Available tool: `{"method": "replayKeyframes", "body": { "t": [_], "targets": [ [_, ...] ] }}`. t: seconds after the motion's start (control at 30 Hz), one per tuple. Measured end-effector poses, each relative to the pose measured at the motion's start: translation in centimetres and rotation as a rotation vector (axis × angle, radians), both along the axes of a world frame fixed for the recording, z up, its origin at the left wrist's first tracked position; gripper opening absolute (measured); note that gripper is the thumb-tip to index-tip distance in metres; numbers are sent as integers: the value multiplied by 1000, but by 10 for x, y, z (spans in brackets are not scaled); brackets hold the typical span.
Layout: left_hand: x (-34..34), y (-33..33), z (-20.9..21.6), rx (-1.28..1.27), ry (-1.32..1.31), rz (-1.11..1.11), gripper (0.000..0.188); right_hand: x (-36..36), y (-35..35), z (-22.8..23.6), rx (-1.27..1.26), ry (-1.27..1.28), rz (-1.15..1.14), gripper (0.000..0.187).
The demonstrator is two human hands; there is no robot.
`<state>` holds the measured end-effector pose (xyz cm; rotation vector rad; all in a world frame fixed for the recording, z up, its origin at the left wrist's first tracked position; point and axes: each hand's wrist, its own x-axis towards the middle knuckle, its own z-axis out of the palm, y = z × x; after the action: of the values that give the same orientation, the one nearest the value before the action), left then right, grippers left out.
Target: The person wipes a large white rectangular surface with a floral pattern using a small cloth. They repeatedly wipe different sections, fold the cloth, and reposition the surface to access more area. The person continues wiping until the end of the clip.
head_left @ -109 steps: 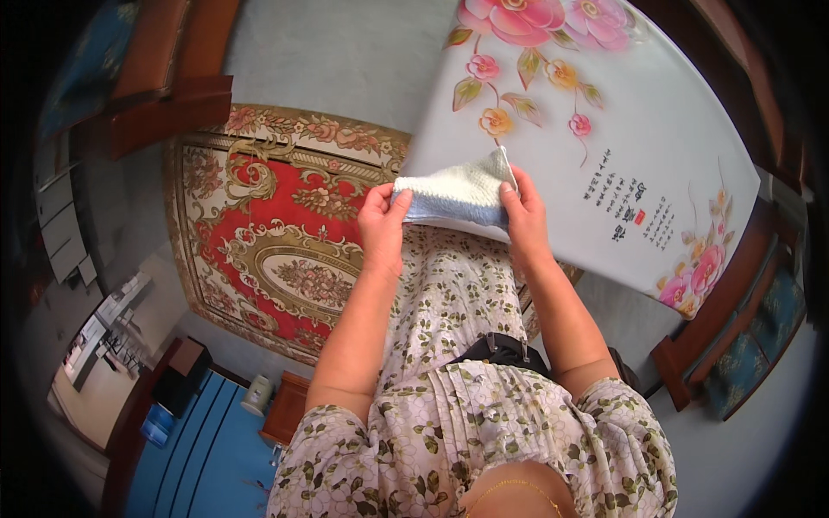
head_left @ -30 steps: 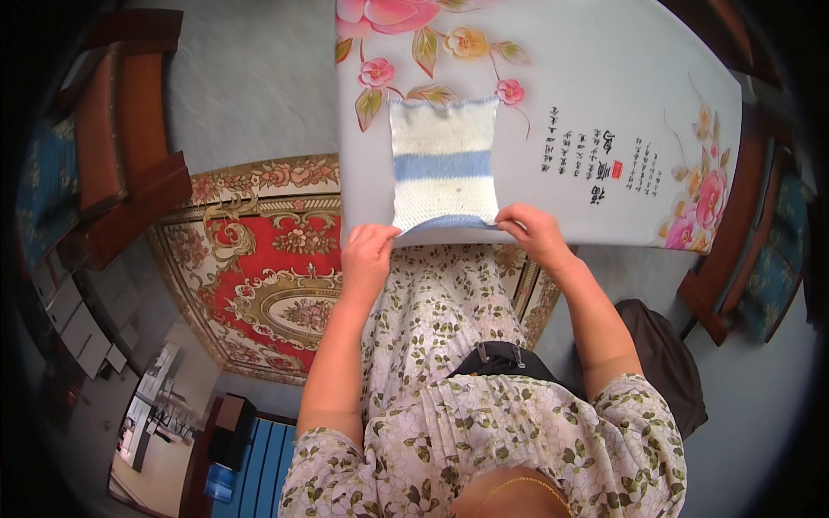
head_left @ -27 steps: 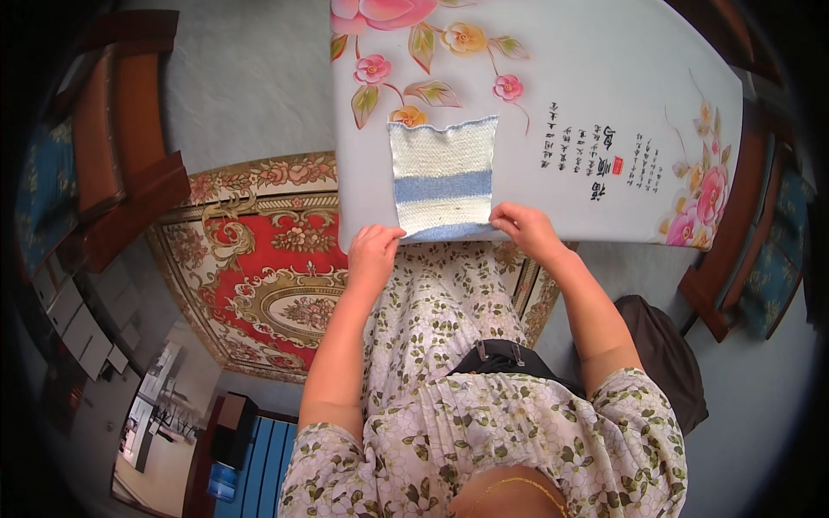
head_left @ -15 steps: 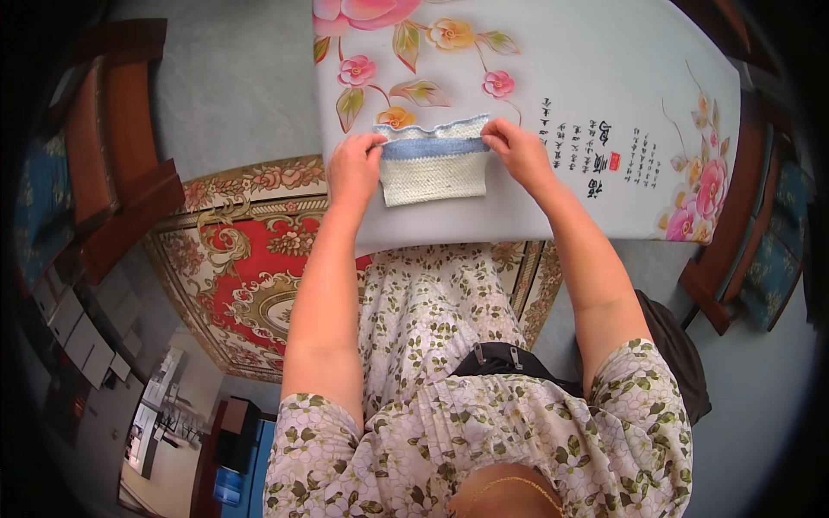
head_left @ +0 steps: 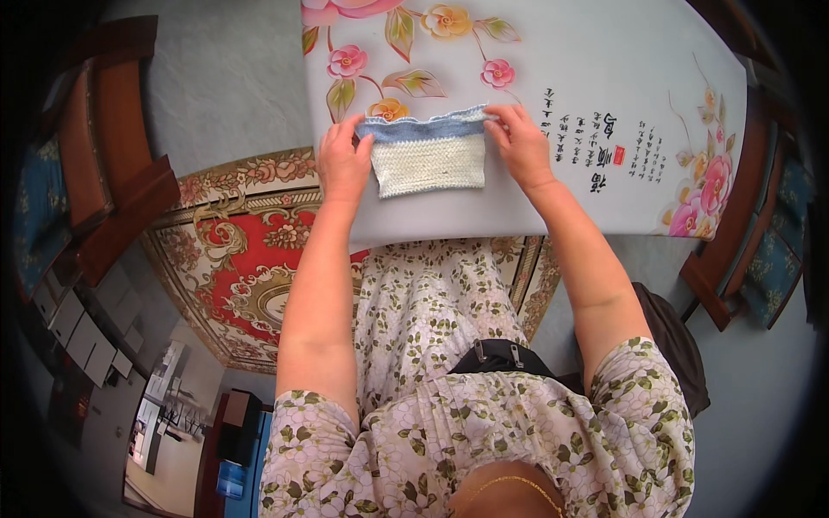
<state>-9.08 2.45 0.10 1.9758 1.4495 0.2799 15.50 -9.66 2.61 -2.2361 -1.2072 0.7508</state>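
— Nearest the body, at six o'clock, what shows?

— Floral-print clothing (head_left: 449, 414) and two bare forearms rising toward twelve. Past the lap, a red patterned rug (head_left: 250, 268) lies at about nine o'clock on the floor.

— And the hands?

— Both rest on the near part of the worktop (head_left: 604, 112), a pale surface printed with flowers. The left hand (head_left: 343, 164) sits at the left end of a small knitted cloth (head_left: 427, 155), cream with a blue band along its far edge. The right hand (head_left: 516, 142) sits at the cloth's right end.

— How is each grip set?

— Each grip is closed on an upper corner of the cloth, fingers pinching the blue band, left at its ten o'clock corner, right at its two o'clock corner.

— Where does the cloth lie relative to them?

— Flat on the worktop, stretched between the two hands, its cream part hanging toward six o'clock below the fingertips.

— Farther out?

— Wooden chairs (head_left: 112, 173) at nine o'clock, another with a blue cushion (head_left: 760, 250) at three.
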Motion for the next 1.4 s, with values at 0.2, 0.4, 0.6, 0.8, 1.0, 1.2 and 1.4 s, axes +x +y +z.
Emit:
{"method": "replayKeyframes", "body": {
  "t": [0.2,0.4,0.6,0.8,1.0,1.2,1.4],
  "targets": [
    [16,4,10,12,279,-113,24,-5,22,-7,108,-333,229,25],
    [27,12,8,-270,118,-11,19,-2,27,3,-284,-2,273,24],
    [129,40,60,-397,-660,114,28,37,-20,26,-280,103,-242,27],
    [80,34,19,-49,-391,167,38,41,-6,11,157,-401,176,59],
    [68,6,-5,181,-12,-41,41,18,20,-30,200,-319,415,65],
    [145,88,-10,455,194,-301,54,104,-28,-35,51,-427,378,56],
    [256,149,-35,491,261,-321,56,238,17,-46,-29,-618,-24,50]
  ]
}}
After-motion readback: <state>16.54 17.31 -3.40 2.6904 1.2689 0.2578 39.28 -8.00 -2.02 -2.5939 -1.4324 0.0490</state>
